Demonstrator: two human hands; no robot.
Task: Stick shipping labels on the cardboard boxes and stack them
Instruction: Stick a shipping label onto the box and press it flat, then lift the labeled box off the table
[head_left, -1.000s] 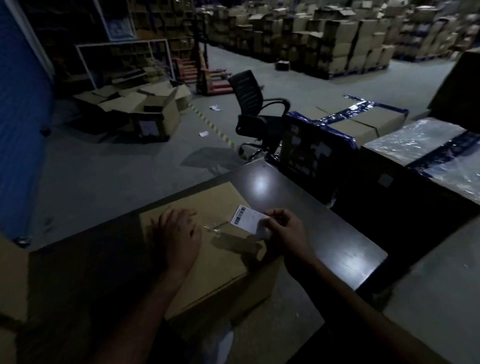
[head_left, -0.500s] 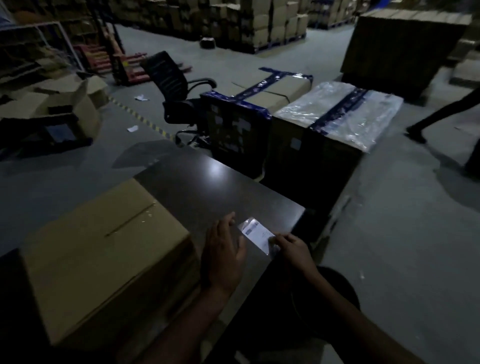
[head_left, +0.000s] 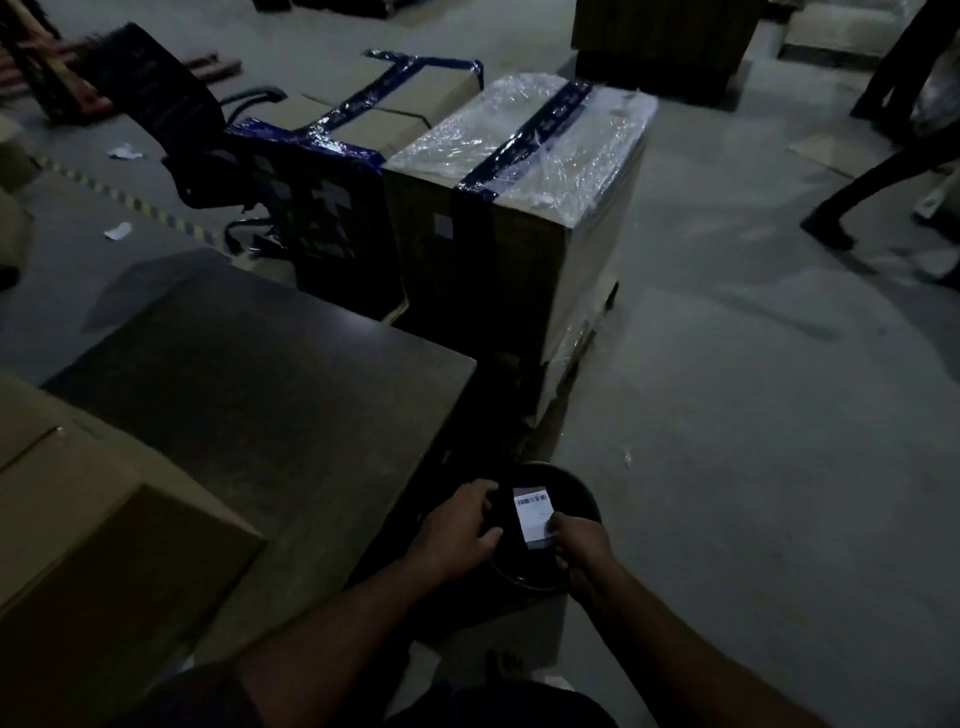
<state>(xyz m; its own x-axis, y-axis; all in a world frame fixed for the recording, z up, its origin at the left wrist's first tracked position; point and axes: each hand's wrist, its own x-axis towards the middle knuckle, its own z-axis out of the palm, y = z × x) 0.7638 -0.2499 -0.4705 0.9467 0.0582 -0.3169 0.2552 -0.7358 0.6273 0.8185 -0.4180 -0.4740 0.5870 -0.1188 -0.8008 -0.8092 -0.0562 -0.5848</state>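
Two hands are held over a dark round bin (head_left: 582, 493) on the floor, just off the table (head_left: 270, 395) corner. A label (head_left: 532, 517) is pinched at its near edge by the right hand (head_left: 582, 551); the left hand (head_left: 460, 530) is curled at the bin's rim, its grip not readable. Peeling is judged the step: backing should be dropped, adhesive kept untouched. One cardboard box (head_left: 78, 519) waits left of the bin.

Dim, murky; foreground nearly black, glare on shrink-wrap (head_left: 524, 130), edges warped
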